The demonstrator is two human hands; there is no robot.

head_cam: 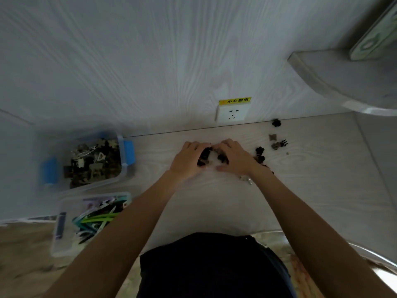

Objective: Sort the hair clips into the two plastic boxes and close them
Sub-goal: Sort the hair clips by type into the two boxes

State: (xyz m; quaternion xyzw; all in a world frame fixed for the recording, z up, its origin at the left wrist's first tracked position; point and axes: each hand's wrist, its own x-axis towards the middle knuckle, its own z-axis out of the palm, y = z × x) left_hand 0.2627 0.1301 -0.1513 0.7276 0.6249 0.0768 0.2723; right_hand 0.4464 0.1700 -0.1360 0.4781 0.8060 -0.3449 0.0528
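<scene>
Fingers of both hands curl inward around a small heap of dark clips (211,157) near the back edge of the table (311,179); the left hand (188,160) and the right hand (235,157) face each other, fingertips nearly meeting over the heap. Each hand seems to cup clips rather than pinch a single one, though blur hides the exact hold.

To gather well, I would keep the palms low on the table and draw the heap tight before lifting, so none slip out below. Loose clips (276,141) lie to the right toward the back edge, and will likely need another pass. The dark clips look to belong in the far box (126,151), open at the table's left edge and already holding similar ones. The near box (64,239), just in front of it, holds long coloured clips.

Pale wood grain covers the table and the wall (129,61) behind it. A socket (233,114) with a yellow label sits low on that wall.
</scene>
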